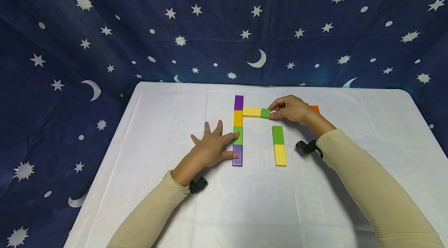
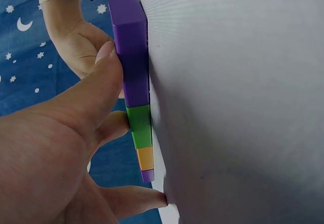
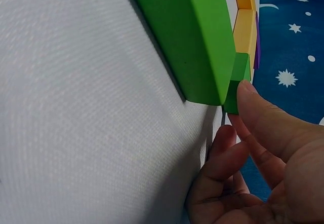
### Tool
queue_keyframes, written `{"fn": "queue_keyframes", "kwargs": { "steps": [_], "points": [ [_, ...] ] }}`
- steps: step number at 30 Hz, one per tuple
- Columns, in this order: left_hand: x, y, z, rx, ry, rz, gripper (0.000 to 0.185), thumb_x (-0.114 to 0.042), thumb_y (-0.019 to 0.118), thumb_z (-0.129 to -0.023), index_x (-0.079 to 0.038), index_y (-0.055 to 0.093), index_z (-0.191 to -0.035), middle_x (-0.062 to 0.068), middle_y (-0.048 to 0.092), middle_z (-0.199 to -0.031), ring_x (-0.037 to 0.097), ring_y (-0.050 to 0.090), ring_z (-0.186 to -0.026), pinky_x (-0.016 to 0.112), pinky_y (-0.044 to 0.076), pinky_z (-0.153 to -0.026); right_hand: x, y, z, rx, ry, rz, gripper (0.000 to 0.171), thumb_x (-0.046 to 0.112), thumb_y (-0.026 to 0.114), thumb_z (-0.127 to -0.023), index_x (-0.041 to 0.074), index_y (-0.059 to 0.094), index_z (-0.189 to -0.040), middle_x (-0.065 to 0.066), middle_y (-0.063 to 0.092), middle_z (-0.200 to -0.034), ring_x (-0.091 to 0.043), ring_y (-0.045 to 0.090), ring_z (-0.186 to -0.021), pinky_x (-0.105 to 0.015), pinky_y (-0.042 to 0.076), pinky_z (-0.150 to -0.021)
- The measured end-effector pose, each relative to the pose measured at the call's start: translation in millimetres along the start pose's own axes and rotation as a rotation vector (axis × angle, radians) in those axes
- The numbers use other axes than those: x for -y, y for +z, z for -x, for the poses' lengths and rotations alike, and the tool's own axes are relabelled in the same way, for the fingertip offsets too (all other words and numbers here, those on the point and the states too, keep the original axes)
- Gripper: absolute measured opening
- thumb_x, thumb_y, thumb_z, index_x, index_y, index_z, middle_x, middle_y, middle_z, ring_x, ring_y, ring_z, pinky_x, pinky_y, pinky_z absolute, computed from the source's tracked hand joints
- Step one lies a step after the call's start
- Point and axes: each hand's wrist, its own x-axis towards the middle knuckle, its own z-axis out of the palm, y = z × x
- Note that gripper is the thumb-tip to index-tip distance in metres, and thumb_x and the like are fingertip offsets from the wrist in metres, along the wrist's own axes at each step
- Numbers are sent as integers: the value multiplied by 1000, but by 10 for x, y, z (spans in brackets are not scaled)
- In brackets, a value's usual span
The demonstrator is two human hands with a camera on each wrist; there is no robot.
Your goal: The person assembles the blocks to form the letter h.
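A column of blocks stands left of centre in the head view: a purple block (image 1: 238, 102) at the far end, an orange block (image 1: 238, 118), a green block (image 1: 237, 140) and a near purple block (image 2: 131, 57). My left hand (image 1: 210, 147) has its fingers spread, with thumb on the near purple block and index finger on the green one. From the orange block a yellow block (image 1: 251, 112) runs rightward, meeting a small green block (image 1: 265, 113) end to end. My right hand (image 1: 292, 110) pinches that small green block between thumb and fingers at its right end.
Below the right hand, another green block (image 1: 278, 135) and a yellow block (image 1: 280, 155) lie end to end. An orange piece (image 1: 314, 108) shows partly behind the right wrist. The white-covered table (image 1: 168, 108) meets a dark blue starry curtain (image 1: 210, 26) at its back edge.
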Motion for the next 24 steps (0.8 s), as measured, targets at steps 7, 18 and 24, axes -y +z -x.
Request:
{"fn": "queue_keyframes", "kwargs": {
  "steps": [7, 18, 24],
  "points": [
    [-1, -4, -3, -2, 4, 6, 72, -62, 72, -85, -45, 48, -150, 18, 15, -171, 60, 2, -152, 92, 11, -99, 5, -5, 7, 4, 0, -14, 36, 21, 82, -88, 9, 74, -120, -10, 61, -109, -23, 50, -97, -32, 42, -81],
    [4, 1, 3, -6, 10, 2, 72, -62, 72, -85, -45, 48, -150, 18, 15, -171, 61, 2, -151, 92, 12, -99, -51, -73, 90, -25, -30, -32, 38, 29, 77, -93, 11, 71, -126, -9, 67, -110, -22, 58, -95, -29, 51, -79],
    [5, 3, 7, -10, 13, -3, 72, -63, 71, -85, -45, 48, -150, 18, 15, -171, 61, 3, -151, 93, 12, -98, -97, -215, 233, -180, -64, -22, 34, 31, 73, -96, 11, 73, -122, -10, 70, -104, -28, 59, -87, -31, 52, -69]
  ]
}}
